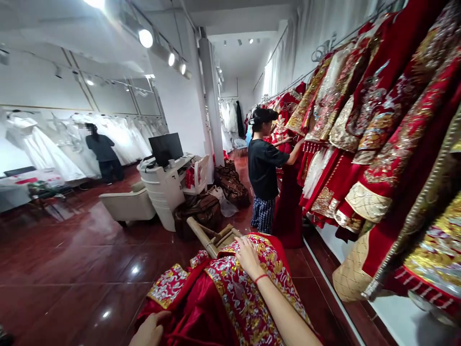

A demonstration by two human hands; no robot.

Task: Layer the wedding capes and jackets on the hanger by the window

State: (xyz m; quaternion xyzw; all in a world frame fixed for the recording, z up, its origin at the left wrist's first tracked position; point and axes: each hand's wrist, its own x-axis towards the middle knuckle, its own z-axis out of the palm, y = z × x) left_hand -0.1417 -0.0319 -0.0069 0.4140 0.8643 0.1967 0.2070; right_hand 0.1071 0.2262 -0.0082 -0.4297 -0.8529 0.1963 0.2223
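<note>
A red garment [194, 307] with gold and silver embroidery lies spread out in front of me, partly over a wooden piece with thick round poles [201, 233]. My left hand [151, 329] is at the garment's lower left side, its thumb and fingers closed on the plain red cloth; the lower part of this hand is cut off by the frame. Flat on the embroidered upper part rests my right hand [248, 254], with a red string on the wrist and its fingers stretched out. Most of the wooden piece is hidden under the cloth.
Embroidered red garments [382, 144] hang from a rail along the right. A person in black [266, 168] stands ahead, handling them. Brown bags [201, 211], a white desk [162, 197] and an armchair [127, 204] stand beyond. Another person [103, 149] is near white gowns.
</note>
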